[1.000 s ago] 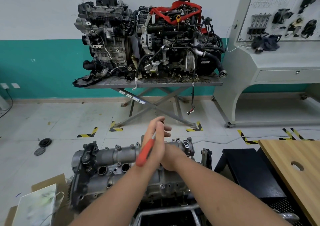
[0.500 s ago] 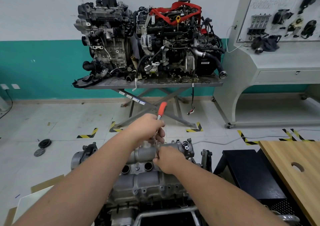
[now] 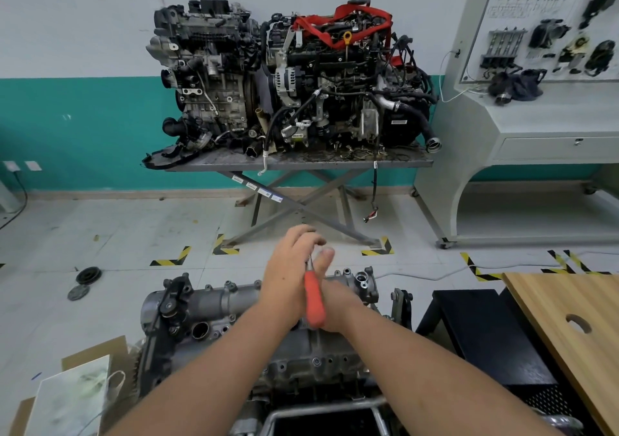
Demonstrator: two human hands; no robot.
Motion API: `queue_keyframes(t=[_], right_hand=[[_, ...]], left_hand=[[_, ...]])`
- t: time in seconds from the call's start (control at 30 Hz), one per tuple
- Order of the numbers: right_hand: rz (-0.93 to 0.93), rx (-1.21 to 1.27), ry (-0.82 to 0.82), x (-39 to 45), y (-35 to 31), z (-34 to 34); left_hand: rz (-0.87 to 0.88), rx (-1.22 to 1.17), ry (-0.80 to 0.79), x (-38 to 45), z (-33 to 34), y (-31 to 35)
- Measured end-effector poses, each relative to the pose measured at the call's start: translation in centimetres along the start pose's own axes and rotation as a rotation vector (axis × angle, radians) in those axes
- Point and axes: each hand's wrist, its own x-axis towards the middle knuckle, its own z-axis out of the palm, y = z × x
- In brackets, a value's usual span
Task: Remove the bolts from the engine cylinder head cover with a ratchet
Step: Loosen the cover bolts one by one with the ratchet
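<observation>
Grey cast-aluminium cylinder head cover (image 3: 214,305) seated on engine at bottom centre. Orange-handled steel ratchet (image 3: 314,301) held over cover's far right edge by left hand (image 3: 288,278), fingers wrapped round shank. Right hand (image 3: 338,305) mostly hidden behind handle (grip cannot be told). Socket best kept square on bolt, swings short. Two complete engines (image 3: 288,77) parked on grey scissor stand beyond.

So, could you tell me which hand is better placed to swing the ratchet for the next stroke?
Left. The left hand already holds the ratchet by its orange handle, above the cover. The right hand sits low behind the handle, apparently steadying the head end.
</observation>
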Motion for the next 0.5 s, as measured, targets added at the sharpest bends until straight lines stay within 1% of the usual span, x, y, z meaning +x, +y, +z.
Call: queue_keyframes(t=[0.07, 0.13, 0.17, 0.27, 0.33, 0.37, 0.43, 0.5], right_hand=[[-0.016, -0.052, -0.024, 0.2, 0.2, 0.0], [-0.018, -0.137, 0.008, 0.3, 0.3, -0.1], [-0.003, -0.137, 0.019, 0.3, 0.4, 0.0], [0.001, -0.132, 0.014, 0.4, 0.4, 0.2], [-0.001, -0.109, 0.019, 0.4, 0.6, 0.3], [0.000, -0.108, 0.020, 0.3, 0.6, 0.3], [-0.002, -0.108, 0.022, 0.2, 0.7, 0.3], [-0.013, -0.121, 0.027, 0.0, 0.7, 0.3]], left_hand=[[-0.277, -0.391, 0.086, 0.0, 1.0, 0.4], [-0.644, -0.734, 0.172, 1.0, 1.6, 1.0], [-0.738, -0.839, 0.179, 1.1, 1.7, 0.9], [-0.855, -1.043, 0.178, 1.3, 1.2, 0.5], [-0.938, -1.065, 0.151, 2.0, 0.6, 0.1], [-0.965, -1.033, 0.107, 2.3, 0.2, 0.0], [-0.968, -0.925, -0.038, 3.4, -0.9, 0.1], [-0.904, -0.743, -0.229, 4.1, -1.8, 0.4]])
